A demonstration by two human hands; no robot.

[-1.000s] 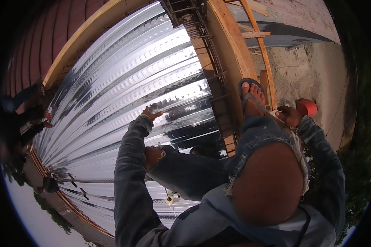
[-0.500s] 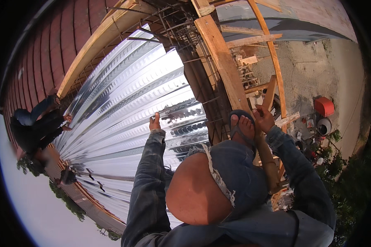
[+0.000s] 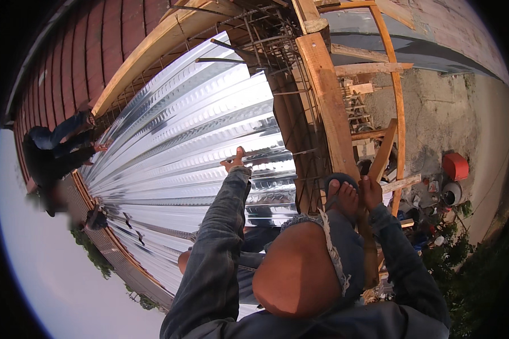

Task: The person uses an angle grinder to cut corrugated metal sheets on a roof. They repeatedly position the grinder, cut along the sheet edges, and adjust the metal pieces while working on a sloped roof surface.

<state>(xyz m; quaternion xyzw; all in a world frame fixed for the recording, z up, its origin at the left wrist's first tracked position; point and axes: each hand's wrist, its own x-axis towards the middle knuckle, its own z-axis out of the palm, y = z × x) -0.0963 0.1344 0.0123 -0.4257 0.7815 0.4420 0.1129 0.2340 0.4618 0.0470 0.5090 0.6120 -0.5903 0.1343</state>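
Note:
My left hand [image 3: 235, 160] is over the shiny corrugated metal sheets [image 3: 192, 133], fingers apart and holding nothing. Whether it rests on the metal or hovers just above is hard to tell. Beside my sandalled foot [image 3: 343, 198], my right hand [image 3: 371, 193] is closed at the outer edge of a long wooden board [image 3: 329, 107]; its fingers seem wrapped on that edge, partly hidden. My bent knee [image 3: 297, 277], in torn jeans, rises between my two arms.
A co-worker [image 3: 54, 155] crouches at the sheets' far left end, hands at their edge. Steel bars [image 3: 260, 42] stick out beyond the sheets. On the right, the ground [image 3: 435, 118] lies far below, with timber bracing [image 3: 398, 113], a red container [image 3: 456, 166] and clutter.
My left hand has shifted right and slightly up over the metal. My right hand has come down next to my foot, onto the board's edge. The view has swung a little.

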